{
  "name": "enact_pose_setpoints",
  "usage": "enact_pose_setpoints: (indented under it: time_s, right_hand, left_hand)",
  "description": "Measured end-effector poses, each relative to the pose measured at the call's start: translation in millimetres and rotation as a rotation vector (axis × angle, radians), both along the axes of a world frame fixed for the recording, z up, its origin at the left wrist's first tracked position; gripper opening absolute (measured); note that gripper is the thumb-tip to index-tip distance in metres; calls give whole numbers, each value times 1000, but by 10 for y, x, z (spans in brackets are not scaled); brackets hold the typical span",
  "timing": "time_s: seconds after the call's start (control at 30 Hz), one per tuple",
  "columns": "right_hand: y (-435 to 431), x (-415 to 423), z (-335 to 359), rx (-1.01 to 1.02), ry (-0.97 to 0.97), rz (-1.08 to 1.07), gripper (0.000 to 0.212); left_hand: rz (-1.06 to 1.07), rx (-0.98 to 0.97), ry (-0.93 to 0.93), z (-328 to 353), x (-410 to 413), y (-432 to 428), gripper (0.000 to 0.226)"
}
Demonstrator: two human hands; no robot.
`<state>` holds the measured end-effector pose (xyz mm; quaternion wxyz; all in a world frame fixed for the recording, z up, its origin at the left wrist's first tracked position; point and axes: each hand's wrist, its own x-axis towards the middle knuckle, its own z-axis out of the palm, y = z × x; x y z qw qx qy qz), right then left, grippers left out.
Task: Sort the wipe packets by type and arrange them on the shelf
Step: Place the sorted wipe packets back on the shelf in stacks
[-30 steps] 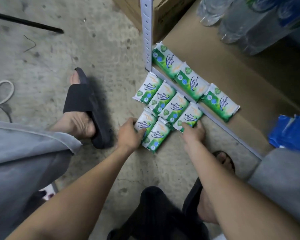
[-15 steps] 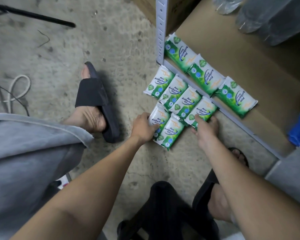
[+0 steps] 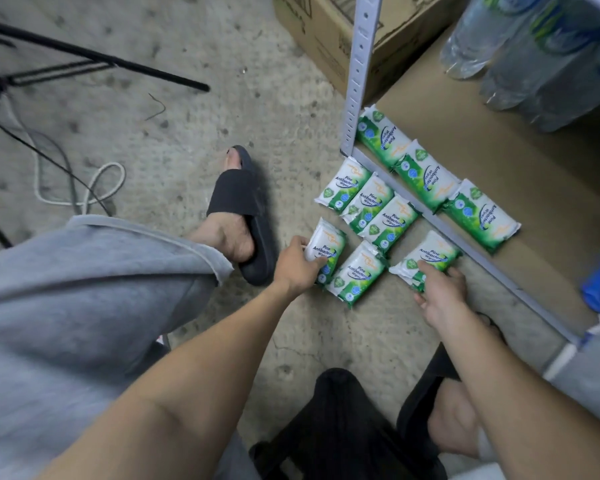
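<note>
Nine green wipe packets [image 3: 355, 270], three on the shelf [image 3: 499, 161], six on the floor [image 3: 222, 98], one cardboard box [image 3: 326, 26].

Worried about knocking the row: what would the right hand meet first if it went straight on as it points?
Beyond the packet it grips, the right hand would probably meet the end packet of the row first, though depth is unclear.

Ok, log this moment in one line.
left hand grips left packet | right hand grips right packet | three shelf packets | four loose floor packets
</note>
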<state>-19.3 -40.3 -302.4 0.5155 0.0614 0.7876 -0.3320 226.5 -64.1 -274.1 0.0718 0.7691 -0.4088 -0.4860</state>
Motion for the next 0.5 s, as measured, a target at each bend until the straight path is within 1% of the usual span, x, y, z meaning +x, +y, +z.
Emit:
enact_pose_setpoints:
  time_s: [0.1, 0.2, 0.4, 0.5]
  right_hand:
    - [146, 55, 192, 5, -9, 22, 59]
    - [289, 160, 396, -24, 21, 133, 50]
    - [370, 353, 1048, -229, 129, 359, 37]
    - [335, 434, 1410, -345, 190, 451, 45]
  left_hand:
    - [35, -23, 11, 162, 4, 42, 40]
    - [46, -49, 36, 337, -10, 82, 42]
    - [77, -156, 109, 821, -109, 137, 38]
    - [118, -218, 193, 1117, -180, 155, 40]
